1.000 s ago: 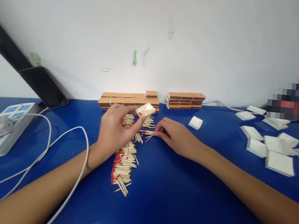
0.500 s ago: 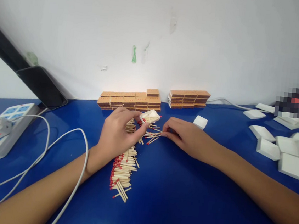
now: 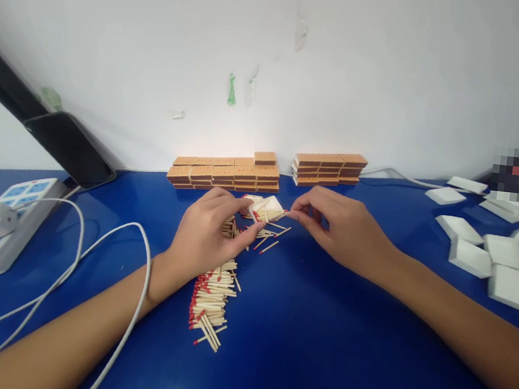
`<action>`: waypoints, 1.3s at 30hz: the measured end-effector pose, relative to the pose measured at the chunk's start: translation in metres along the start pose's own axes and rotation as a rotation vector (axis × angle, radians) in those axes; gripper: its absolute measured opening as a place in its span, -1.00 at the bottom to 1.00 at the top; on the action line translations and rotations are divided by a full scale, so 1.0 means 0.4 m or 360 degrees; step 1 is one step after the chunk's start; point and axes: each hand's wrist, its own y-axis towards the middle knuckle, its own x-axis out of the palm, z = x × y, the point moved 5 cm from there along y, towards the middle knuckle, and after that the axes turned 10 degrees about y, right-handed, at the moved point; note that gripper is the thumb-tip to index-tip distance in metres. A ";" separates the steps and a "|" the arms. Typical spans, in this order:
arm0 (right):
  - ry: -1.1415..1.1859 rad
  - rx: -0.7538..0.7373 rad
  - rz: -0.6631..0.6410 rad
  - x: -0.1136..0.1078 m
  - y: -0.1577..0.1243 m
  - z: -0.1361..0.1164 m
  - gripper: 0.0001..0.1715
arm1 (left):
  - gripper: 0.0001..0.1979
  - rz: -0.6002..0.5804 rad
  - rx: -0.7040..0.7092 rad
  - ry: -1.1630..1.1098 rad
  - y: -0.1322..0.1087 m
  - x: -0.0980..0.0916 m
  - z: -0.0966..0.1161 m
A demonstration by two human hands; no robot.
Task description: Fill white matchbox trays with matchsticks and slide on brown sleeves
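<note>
My left hand grips a white matchbox tray between thumb and fingers, tilted, with several matches lying in it. My right hand is closed in a pinch at the tray's right side; a match shows at its fingertips, reaching toward the tray. Below the tray, loose matches with red heads lie scattered on the blue table. A long heap of matches runs toward me under and in front of my left hand, partly hidden by it.
Stacked brown matchboxes stand along the wall, with a second stack to their right. White empty trays lie at the right. A power strip, white cable and black phone-like device occupy the left.
My right hand has moved up from the loose matches to the tray's right edge with a match. The tray has shifted slightly right in my left hand. The white tray behind my right hand is now hidden.
</note>
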 end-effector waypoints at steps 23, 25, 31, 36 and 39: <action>-0.0026 -0.0191 -0.0106 0.009 -0.007 -0.027 -0.91 | -0.78 0.0036 -0.0068 0.0039 0.001 -0.001 -0.005; -0.0065 -0.0124 -0.0028 -0.003 -0.004 -0.019 -0.90 | -0.76 0.0035 -0.0069 0.0039 0.000 0.000 -0.004; -0.0081 -0.0106 -0.0024 -0.006 -0.001 -0.024 -0.87 | -0.76 0.0032 -0.0061 0.0036 0.000 -0.002 -0.003; -0.0083 -0.0155 -0.0054 -0.003 -0.004 -0.033 -0.89 | -0.76 -0.0004 -0.0097 0.0117 0.002 -0.002 -0.016; -0.0088 -0.0151 -0.0055 -0.002 -0.005 -0.030 -0.90 | -0.75 -0.0039 -0.0111 0.0136 -0.001 0.004 -0.019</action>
